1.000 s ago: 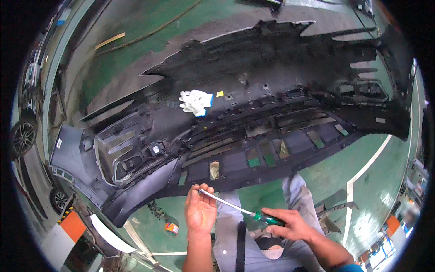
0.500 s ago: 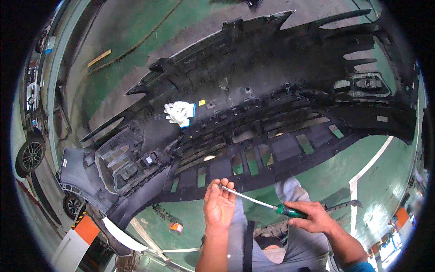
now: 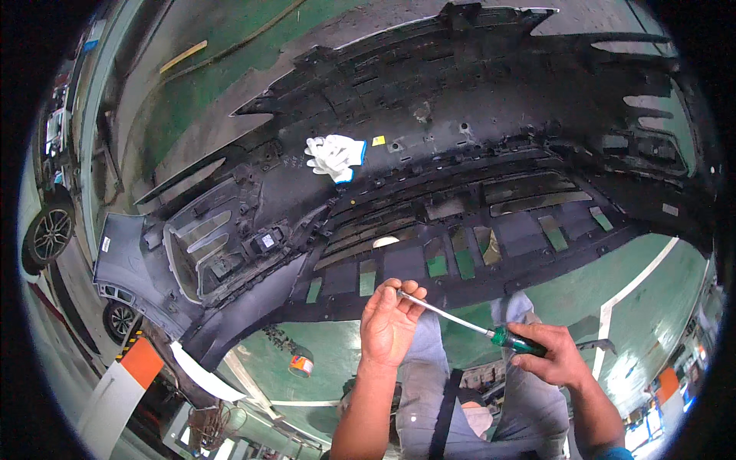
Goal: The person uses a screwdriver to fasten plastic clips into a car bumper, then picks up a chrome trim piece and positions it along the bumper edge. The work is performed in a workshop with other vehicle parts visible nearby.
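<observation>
My right hand (image 3: 553, 357) is wrapped round the green handle of a screwdriver (image 3: 451, 317), whose long metal shaft points up to the left. The fingertips of my left hand (image 3: 389, 331) are closed at the tip of that shaft, palm turned up. Whether a small part is pinched there with the tip is too small to tell. Beyond both hands lies a large black car bumper cover (image 3: 452, 115), its inner side up. The hands are just short of its near slotted edge, over my grey-trousered legs.
White work gloves (image 3: 335, 156) with blue cuffs lie on the bumper cover beside a small yellow tag (image 3: 379, 141). An orange-labelled can or roll (image 3: 300, 366) stands on the green floor (image 3: 264, 376). At the left are car wheels (image 3: 52, 234) and an orange-and-white barrier (image 3: 142, 366).
The view has shifted, so the bumper cover and gloves appear farther up and right. My hands keep the same hold on the screwdriver.
</observation>
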A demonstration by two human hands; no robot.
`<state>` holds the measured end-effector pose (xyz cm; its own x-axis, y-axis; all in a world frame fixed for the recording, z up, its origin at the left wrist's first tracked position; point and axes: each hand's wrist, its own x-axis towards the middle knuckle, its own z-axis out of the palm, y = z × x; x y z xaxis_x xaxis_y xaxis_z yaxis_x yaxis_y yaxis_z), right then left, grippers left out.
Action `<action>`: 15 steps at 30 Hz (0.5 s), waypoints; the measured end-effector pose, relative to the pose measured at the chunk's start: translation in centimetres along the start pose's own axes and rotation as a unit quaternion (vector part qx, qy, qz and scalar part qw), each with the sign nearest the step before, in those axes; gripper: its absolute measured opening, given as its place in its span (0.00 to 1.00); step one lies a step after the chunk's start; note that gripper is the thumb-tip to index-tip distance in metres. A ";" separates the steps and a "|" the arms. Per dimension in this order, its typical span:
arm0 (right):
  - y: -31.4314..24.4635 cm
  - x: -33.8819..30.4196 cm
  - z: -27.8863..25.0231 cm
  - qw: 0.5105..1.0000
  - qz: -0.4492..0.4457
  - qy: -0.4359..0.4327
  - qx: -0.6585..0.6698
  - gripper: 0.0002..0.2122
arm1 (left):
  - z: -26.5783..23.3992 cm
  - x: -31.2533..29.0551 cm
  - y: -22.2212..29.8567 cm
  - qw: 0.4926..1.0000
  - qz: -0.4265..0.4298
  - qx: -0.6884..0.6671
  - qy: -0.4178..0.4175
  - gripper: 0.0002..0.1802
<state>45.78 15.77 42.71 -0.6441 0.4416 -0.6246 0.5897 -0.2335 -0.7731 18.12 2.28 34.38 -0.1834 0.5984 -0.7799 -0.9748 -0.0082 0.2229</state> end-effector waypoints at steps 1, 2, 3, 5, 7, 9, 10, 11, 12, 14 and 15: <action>-0.3 0.3 0.3 1.000 -0.002 0.011 0.022 0.26 | -0.3 0.3 -0.1 1.000 0.002 -0.016 -0.004 0.11; -0.5 0.7 0.5 0.999 0.020 0.009 0.033 0.26 | -0.7 0.6 -0.2 0.999 0.005 -0.036 -0.008 0.11; -0.7 1.0 0.7 0.998 0.045 0.006 0.040 0.26 | -1.1 1.1 -0.4 0.999 -0.001 -0.032 0.011 0.11; -1.0 1.5 0.6 0.992 0.108 0.013 0.069 0.25 | -2.1 2.7 -0.9 0.998 -0.010 -0.034 0.046 0.12; -0.8 2.4 0.5 0.992 0.056 0.085 0.075 0.23 | -3.2 5.0 -1.7 0.996 -0.021 -0.049 0.071 0.11; -0.3 3.7 0.7 0.986 0.008 0.150 0.076 0.19 | -4.3 7.7 -2.7 0.993 -0.029 -0.070 0.096 0.11; 0.2 4.5 0.8 0.980 0.017 0.176 0.093 0.19 | -4.7 9.3 -3.5 0.990 -0.035 -0.077 0.109 0.11; 0.7 5.5 1.0 0.973 0.024 0.203 0.106 0.19 | -5.1 10.9 -4.4 0.986 -0.046 -0.081 0.141 0.12; 1.5 6.5 0.9 0.965 0.032 0.230 0.120 0.19 | -5.5 12.8 -5.4 0.983 -0.051 -0.086 0.157 0.12; 3.6 9.1 0.2 0.972 0.001 0.231 0.045 0.18 | -6.2 16.4 -7.4 0.981 -0.061 -0.108 0.150 0.11; 4.8 10.4 -0.2 0.972 -0.015 0.234 0.006 0.18 | -6.5 18.2 -8.2 0.983 -0.061 -0.108 0.139 0.11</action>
<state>42.01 19.46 32.52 -0.3668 0.7937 -0.4853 0.5668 -0.2230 -0.7931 21.97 8.00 14.56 -0.0610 0.3643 -0.9293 -0.9905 -0.1368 0.0114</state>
